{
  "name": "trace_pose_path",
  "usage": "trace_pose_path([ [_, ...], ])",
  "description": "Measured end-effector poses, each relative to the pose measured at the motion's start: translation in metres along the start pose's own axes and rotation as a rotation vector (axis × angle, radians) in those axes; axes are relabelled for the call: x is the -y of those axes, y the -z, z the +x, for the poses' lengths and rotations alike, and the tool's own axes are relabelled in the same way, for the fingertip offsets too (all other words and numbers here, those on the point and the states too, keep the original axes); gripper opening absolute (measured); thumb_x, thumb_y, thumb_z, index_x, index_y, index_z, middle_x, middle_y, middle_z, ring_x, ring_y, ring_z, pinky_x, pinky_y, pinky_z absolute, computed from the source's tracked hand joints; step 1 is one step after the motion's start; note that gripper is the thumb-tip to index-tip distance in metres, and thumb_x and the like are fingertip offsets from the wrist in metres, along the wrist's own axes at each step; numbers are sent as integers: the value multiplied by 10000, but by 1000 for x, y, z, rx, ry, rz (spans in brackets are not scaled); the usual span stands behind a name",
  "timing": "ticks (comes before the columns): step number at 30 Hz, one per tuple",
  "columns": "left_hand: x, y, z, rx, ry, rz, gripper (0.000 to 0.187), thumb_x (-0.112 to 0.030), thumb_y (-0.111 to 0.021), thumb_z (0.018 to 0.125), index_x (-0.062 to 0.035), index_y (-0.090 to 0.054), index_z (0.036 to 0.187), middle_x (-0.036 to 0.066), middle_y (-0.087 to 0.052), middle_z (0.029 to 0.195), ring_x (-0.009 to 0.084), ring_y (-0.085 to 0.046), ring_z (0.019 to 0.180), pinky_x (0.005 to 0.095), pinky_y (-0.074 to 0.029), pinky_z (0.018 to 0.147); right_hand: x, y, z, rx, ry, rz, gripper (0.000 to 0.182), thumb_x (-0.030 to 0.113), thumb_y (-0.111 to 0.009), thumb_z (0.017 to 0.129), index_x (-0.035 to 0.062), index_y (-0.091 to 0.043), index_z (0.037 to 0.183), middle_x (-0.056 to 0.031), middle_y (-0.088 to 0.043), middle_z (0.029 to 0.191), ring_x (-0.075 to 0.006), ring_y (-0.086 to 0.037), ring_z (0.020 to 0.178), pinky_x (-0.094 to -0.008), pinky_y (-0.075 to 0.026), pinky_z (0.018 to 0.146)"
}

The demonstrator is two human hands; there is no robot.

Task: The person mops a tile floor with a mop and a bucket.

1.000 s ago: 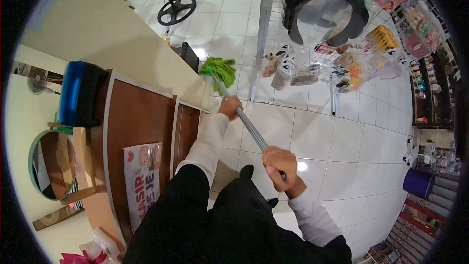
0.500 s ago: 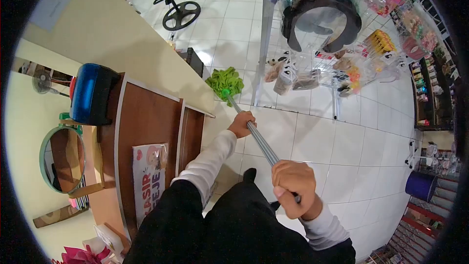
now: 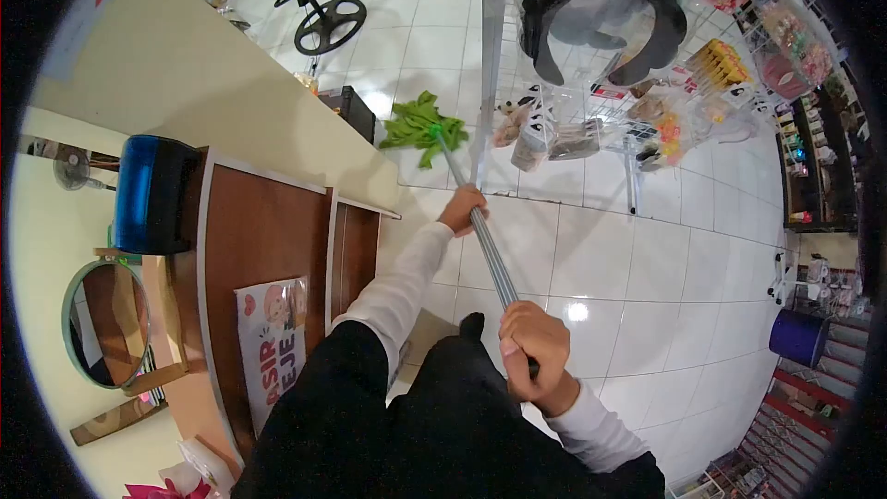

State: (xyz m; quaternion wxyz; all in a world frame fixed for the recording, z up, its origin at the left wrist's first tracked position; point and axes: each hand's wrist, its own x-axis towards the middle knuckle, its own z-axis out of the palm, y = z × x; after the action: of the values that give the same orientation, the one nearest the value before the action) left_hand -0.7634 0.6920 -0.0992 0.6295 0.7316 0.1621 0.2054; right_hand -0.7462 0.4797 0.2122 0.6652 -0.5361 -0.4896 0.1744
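A mop with a green strip head (image 3: 420, 129) lies spread on the white tile floor, at the gap between the counter's end and a display rack. Its grey metal handle (image 3: 493, 259) runs slanting back toward my body. Partway down the handle, my left hand (image 3: 464, 210) is wrapped around it, nearer the mop head. My right hand (image 3: 536, 349) is closed around the upper end, close to my legs, with the dark tip of the handle showing just below the fist.
To the left stands a brown counter (image 3: 268, 222) with a blue dispenser (image 3: 159, 192) and a round mirror (image 3: 106, 323). The display rack (image 3: 490, 65) holds packaged headbands (image 3: 605, 9). Farther off are a fan base (image 3: 330, 26), a black box (image 3: 351, 114) and a purple bin (image 3: 797, 339).
The mop head has moved slightly up and its strips have fanned out wider. My right hand has shifted a little left with the handle, which now stands steeper in view.
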Motion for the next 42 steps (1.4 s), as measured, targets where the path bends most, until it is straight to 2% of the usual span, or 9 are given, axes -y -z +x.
trace_pose_path([
  [1, -2, -3, 3, 40, -346, 310, 151, 16, -598, 632, -47, -470, 679, 71, -439, 660, 166, -466, 553, 304, -426, 510, 7, 1, 5, 18, 2, -16, 181, -54, -504, 623, 13, -381, 508, -95, -357, 491, -262, -394, 418, -330, -364, 455],
  [3, -9, -6, 10, 104, 120, -241, 171, 22, -614, 644, -52, -467, 691, 66, -446, 726, 182, -457, 602, 289, -422, 558, 17, 0, 10, 55, -2, -47, 172, -46, -510, 611, 13, -386, 507, -92, -360, 486, -260, -393, 411, -327, -357, 444],
  [6, -33, -17, 5, -50, 404, -588, 190, 24, -637, 643, -60, -472, 685, 67, -448, 725, 213, -456, 625, 301, -418, 597, 14, 8, 15, 123, -39, 2, 161, -45, -506, 612, 13, -394, 511, -92, -367, 481, -255, -395, 410, -318, -351, 440],
  [10, -65, -28, -24, -179, -150, 219, 181, -76, -674, 645, -70, -493, 647, 78, -465, 660, 263, -488, 638, 343, -413, 639, 40, 25, 27, 124, -60, 87, 176, -37, -483, 644, 6, -384, 505, -84, -371, 465, -235, -383, 394, -304, -335, 433],
  [14, -129, -39, -54, 56, 298, 543, 155, -254, -589, 689, -108, -553, 654, 62, -534, 773, 295, -527, 841, 447, -346, 762, 75, 48, 31, 17, -218, 270, 221, -30, -433, 704, 0, -367, 495, -55, -387, 454, -145, -347, 380, -272, -287, 399],
  [19, -161, -80, -116, 90, 217, 576, 120, -204, -602, 679, -107, -536, 659, 70, -551, 732, 298, -539, 758, 417, -384, 685, 123, 69, 10, -24, -327, 368, 297, 10, -397, 770, -12, -359, 476, -40, -376, 434, -78, -303, 387, -241, -228, 373],
  [31, -187, -205, -269, 176, 438, 612, 211, -310, -616, 715, -112, -635, 786, 88, -636, 849, 286, -578, 886, 451, -388, 793, 187, 143, -150, -27, -473, 410, 336, 41, -374, 754, 58, -267, 436, -74, -325, 394, -150, -290, 353, -301, -296, 424],
  [38, -210, -244, -336, 305, 543, 674, 253, -325, -634, 700, -120, -653, 848, 104, -641, 854, 281, -593, 866, 414, -382, 843, 209, 159, -224, -49, -376, 509, 118, 28, -396, 807, 2, -417, 694, -48, -309, 441, -131, -289, 376, -296, -295, 416],
  [42, -244, -266, -326, 291, 386, 754, 250, -312, -638, 686, -95, -645, 809, 94, -636, 839, 280, -589, 849, 416, -386, 820, 234, 191, -238, -105, -221, 451, 45, 47, -396, 823, 11, -416, 805, -33, -271, 455, -129, -257, 384, -304, -276, 413],
])
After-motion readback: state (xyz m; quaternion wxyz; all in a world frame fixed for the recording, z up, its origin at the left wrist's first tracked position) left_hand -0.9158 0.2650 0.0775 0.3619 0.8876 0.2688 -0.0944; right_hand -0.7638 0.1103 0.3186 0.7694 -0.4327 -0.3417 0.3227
